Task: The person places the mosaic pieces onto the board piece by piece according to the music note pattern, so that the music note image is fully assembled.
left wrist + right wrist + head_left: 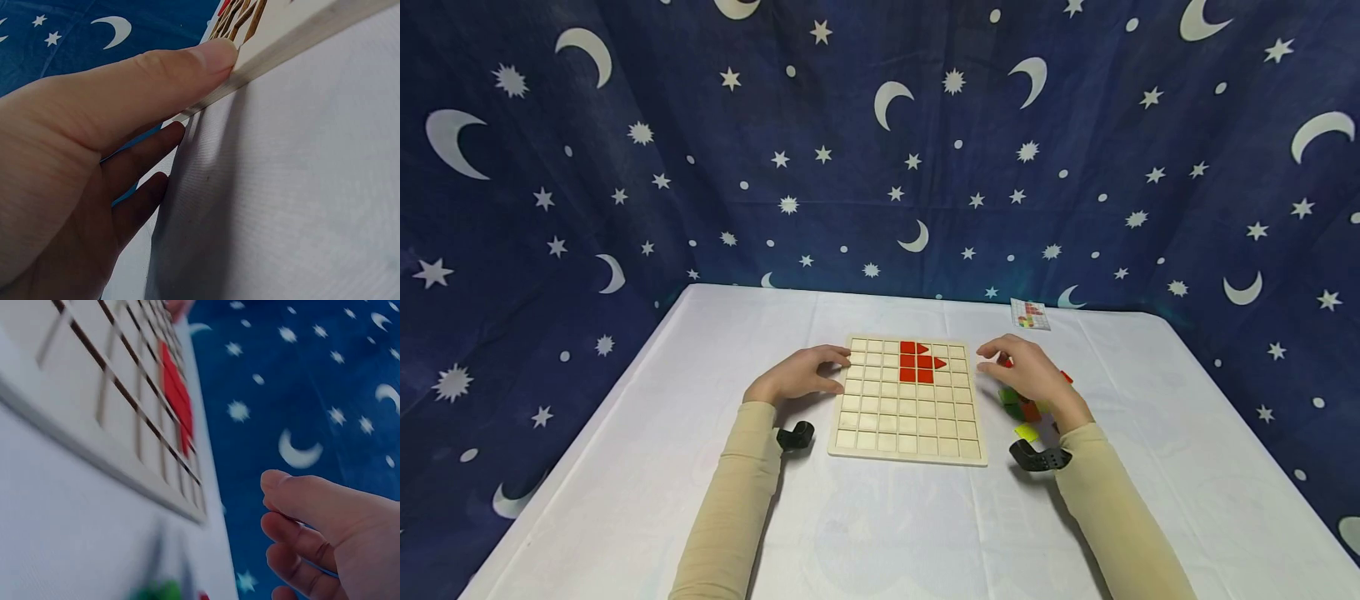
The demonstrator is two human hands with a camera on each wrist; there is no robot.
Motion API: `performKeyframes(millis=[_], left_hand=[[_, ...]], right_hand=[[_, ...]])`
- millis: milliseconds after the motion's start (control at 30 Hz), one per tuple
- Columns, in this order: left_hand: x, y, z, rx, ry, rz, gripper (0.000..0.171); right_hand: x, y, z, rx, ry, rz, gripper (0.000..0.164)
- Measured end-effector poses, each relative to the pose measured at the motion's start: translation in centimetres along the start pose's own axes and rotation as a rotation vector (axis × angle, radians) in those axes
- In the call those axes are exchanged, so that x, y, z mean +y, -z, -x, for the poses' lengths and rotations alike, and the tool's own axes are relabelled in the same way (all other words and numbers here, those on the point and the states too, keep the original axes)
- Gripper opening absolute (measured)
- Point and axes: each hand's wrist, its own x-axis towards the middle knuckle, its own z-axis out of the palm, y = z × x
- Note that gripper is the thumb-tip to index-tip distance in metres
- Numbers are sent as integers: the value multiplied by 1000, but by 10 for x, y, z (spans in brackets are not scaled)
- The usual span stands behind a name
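Observation:
A wooden grid board (907, 457) lies flat on the table. Red square tiles (907, 362) fill several cells of its upper part, and red triangular tiles (940, 363) point right beside them. My left hand (801, 372) rests at the board's left edge; in the left wrist view its thumb (215, 55) touches the rim and the other fingers extend loosely below. To the right of the board my right hand (1028, 367) hovers over a loose pile of tiles, fingers loosely bent with nothing visible between them. That hand partly hides the pile, where green tiles (1008, 397) and a yellow tile (1026, 432) show.
A small printed card (1030, 314) with a coloured grid pattern lies at the back right of the white table (910, 533). A dark blue cloth (850, 108) with moons and stars hangs behind. Each wrist wears a black camera mount (1039, 457).

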Motion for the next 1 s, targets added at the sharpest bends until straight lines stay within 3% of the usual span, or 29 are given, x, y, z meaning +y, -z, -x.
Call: performKeyframes(millis=[233, 433, 667, 1000], left_hand=[[-1, -1, -1, 2, 0, -8, 47], [0, -1, -1, 6, -4, -10, 46], [1, -1, -1, 7, 1, -16, 46], [2, -1, 0, 8, 13, -8, 47]], right_hand=[[23, 38, 23, 29, -193, 21, 37], [41, 54, 41, 9, -267, 24, 40], [58, 60, 54, -20, -288, 32, 40], [74, 58, 65, -159, -264, 6, 35]])
